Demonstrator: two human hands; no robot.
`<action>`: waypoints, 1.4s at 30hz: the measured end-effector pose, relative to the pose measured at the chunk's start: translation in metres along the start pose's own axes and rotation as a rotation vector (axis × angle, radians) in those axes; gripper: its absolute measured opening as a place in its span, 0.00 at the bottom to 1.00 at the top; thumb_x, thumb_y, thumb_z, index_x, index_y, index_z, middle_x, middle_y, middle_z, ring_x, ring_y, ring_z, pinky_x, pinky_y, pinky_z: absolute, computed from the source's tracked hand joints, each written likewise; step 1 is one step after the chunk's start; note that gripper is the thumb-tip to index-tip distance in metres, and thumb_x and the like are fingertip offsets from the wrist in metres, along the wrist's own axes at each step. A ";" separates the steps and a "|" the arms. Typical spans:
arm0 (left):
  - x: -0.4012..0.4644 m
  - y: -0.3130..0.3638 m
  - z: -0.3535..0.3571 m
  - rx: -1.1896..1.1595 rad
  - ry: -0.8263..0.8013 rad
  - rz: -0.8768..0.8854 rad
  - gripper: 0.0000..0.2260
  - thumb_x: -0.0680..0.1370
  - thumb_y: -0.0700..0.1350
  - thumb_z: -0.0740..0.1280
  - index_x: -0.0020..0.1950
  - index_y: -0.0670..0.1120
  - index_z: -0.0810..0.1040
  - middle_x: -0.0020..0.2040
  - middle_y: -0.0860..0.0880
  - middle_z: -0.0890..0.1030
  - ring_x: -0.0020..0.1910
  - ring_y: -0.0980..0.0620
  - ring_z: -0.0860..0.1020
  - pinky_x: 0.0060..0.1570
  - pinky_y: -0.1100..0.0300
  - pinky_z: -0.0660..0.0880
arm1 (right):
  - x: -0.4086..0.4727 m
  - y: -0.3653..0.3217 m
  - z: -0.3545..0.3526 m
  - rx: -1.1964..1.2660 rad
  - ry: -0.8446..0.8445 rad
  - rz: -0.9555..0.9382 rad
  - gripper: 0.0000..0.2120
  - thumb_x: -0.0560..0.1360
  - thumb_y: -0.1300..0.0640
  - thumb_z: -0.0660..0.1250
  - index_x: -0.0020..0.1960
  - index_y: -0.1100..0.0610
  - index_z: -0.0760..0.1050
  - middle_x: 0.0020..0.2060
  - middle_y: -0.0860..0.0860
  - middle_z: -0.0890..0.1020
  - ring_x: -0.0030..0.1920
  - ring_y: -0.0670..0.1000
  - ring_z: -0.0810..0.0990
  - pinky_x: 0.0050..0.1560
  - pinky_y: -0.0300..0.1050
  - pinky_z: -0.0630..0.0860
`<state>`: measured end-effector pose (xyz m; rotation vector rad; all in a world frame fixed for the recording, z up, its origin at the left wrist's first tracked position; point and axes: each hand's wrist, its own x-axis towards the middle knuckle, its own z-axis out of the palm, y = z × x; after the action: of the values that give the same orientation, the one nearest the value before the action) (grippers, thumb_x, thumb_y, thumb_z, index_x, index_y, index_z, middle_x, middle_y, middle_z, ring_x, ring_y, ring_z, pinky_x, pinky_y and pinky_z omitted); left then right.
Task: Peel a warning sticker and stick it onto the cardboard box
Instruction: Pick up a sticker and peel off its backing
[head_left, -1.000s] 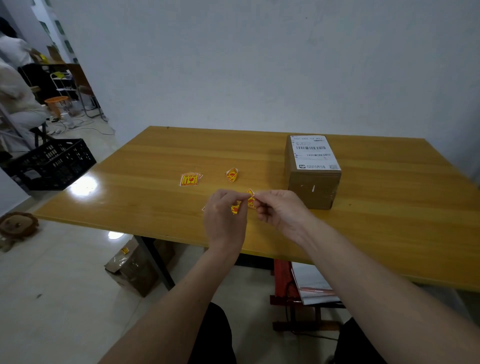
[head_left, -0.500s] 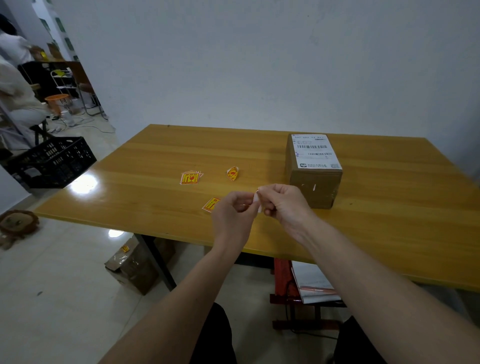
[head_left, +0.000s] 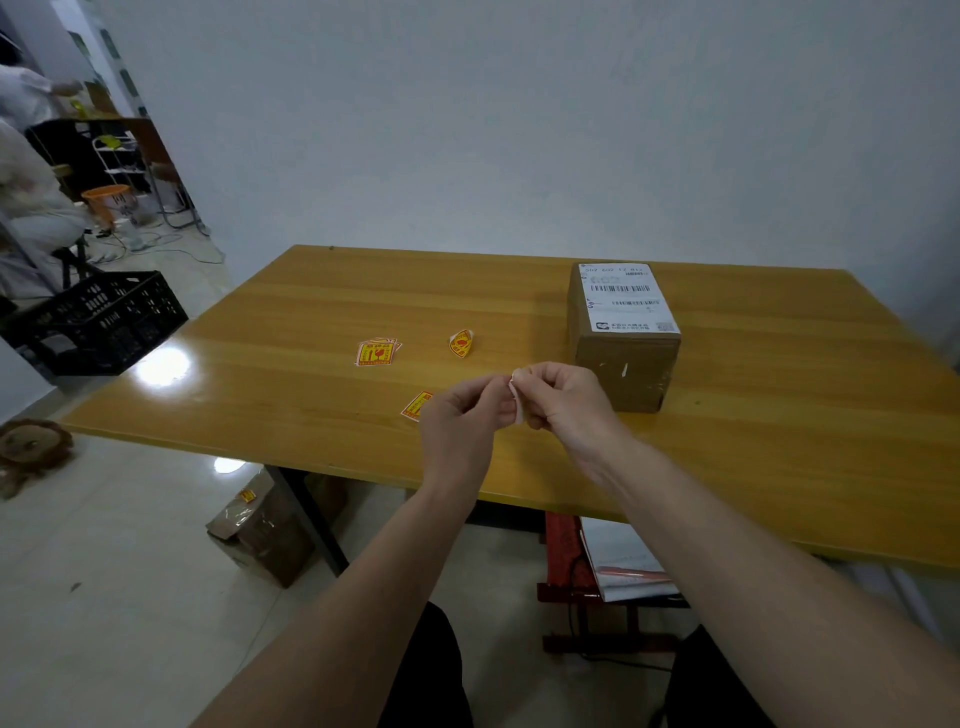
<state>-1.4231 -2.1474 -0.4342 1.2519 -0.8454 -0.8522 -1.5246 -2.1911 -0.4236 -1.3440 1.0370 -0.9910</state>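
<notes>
My left hand (head_left: 465, 421) and my right hand (head_left: 563, 397) meet above the table's front part, both pinching one small warning sticker (head_left: 517, 397). Only its pale back side shows between my fingertips. The cardboard box (head_left: 623, 364), with a white shipping label (head_left: 626, 296) on top, stands just right of my right hand. A small stack of yellow-red stickers (head_left: 376, 352) lies to the left. A curled sticker (head_left: 461, 343) sits behind my hands. Another flat sticker (head_left: 415, 405) peeks out beside my left hand.
The wooden table (head_left: 322, 312) stands against a white wall. A black crate (head_left: 98, 322) and a seated person in white (head_left: 31, 208) are at the far left. A taped box (head_left: 260, 525) lies on the floor under the table's left end.
My hands rose a little and shifted right toward the box. The sticker turned so its pale back faces me instead of the yellow print. The flat sticker on the table came into view.
</notes>
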 end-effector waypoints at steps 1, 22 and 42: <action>0.001 0.000 -0.001 -0.003 -0.013 -0.007 0.10 0.75 0.39 0.69 0.37 0.51 0.84 0.33 0.51 0.85 0.37 0.52 0.83 0.41 0.59 0.81 | -0.001 -0.001 0.000 -0.018 -0.006 -0.012 0.08 0.77 0.60 0.63 0.42 0.62 0.77 0.26 0.51 0.73 0.27 0.45 0.68 0.31 0.36 0.68; 0.011 0.002 -0.010 0.015 -0.102 -0.129 0.02 0.71 0.37 0.71 0.40 0.40 0.84 0.33 0.43 0.84 0.34 0.50 0.83 0.43 0.57 0.82 | -0.001 0.009 -0.007 -0.432 -0.019 -0.316 0.07 0.76 0.61 0.63 0.39 0.59 0.73 0.32 0.54 0.76 0.34 0.50 0.72 0.37 0.49 0.71; 0.009 0.004 -0.002 -0.500 -0.152 -0.483 0.06 0.73 0.32 0.66 0.37 0.39 0.76 0.41 0.42 0.77 0.41 0.50 0.78 0.37 0.63 0.81 | -0.008 0.006 -0.003 -0.238 -0.025 -0.205 0.05 0.75 0.62 0.64 0.42 0.63 0.74 0.35 0.55 0.74 0.38 0.51 0.71 0.42 0.47 0.71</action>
<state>-1.4167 -2.1545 -0.4300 0.9581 -0.4008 -1.4591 -1.5300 -2.1845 -0.4294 -1.6806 1.0374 -1.0208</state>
